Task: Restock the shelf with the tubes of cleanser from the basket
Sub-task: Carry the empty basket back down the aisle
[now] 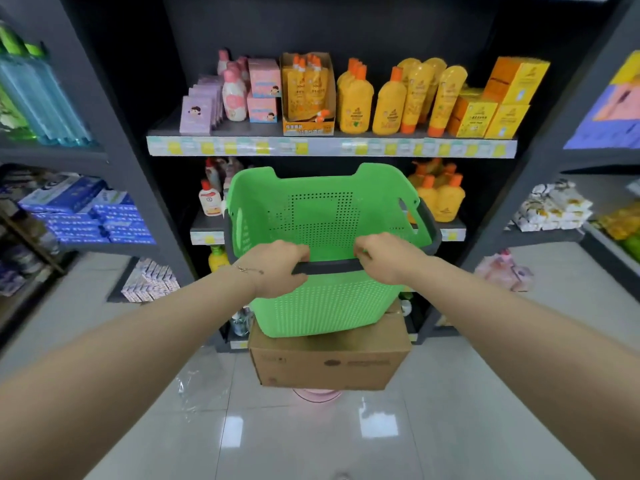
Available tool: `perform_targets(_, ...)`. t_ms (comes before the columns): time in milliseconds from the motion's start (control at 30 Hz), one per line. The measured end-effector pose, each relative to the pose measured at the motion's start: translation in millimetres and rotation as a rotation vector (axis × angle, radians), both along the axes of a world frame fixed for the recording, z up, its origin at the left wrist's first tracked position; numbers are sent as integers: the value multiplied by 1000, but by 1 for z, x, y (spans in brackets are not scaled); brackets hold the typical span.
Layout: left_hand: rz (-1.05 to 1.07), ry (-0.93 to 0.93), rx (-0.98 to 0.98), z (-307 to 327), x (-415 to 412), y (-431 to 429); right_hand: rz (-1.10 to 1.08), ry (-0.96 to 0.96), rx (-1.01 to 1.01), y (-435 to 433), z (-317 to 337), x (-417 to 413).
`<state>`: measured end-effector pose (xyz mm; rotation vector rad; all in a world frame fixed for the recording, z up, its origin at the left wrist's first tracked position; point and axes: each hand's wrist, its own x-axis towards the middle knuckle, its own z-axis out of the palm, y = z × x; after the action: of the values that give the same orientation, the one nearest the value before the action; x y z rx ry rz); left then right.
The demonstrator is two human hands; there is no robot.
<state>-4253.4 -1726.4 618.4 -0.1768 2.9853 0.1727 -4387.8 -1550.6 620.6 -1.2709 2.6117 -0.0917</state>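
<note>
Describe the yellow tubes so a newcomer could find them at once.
Look at the top shelf of the dark middle unit. The yellow tubes stand between the yellow bottles and the orange boxes. Only they rest on their orange caps.

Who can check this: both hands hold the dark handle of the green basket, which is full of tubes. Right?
Not quite: in the head view the green basket shows no tubes inside. The left hand and right hand do both hold its dark handle.
</note>
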Motion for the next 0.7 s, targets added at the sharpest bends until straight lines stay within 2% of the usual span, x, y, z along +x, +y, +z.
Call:
perform_targets(200,21,-10,6,8,-2,-7,46,-65,29,9,17,-1)
perform_targets(533,41,115,11,31,-13,-11,48,89,-149,-1,41,-17)
perform_targets(700,77,141,78,37,-20,-13,56,13,-150,-4,50,-24)
